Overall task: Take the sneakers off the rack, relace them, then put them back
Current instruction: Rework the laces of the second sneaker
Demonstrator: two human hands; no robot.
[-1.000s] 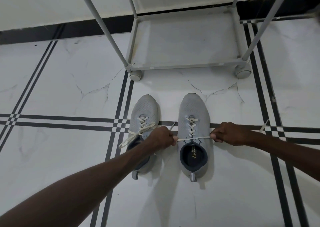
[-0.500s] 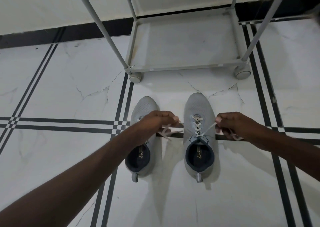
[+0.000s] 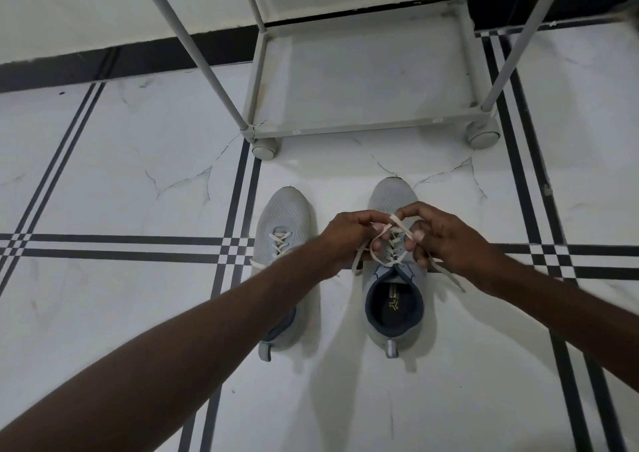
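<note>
Two grey sneakers (image 3: pixel 394 299) counted on the floor, each with one white lace (image 3: pixel 387 240). Two hands (image 3: pixel 349 237) in view. One rack (image 3: pixel 363 130) present, showing two castor wheels (image 3: pixel 264 147).

Two bare forearms reach in from the lower corners and converge at centre frame. The left hand (image 3: pixel 349 237) and right hand (image 3: pixel 439 234) sit close together, knuckles up, fingers curled and pinching the cream flat shoelace (image 3: pixel 380 232) looped and crossed between them.
</note>
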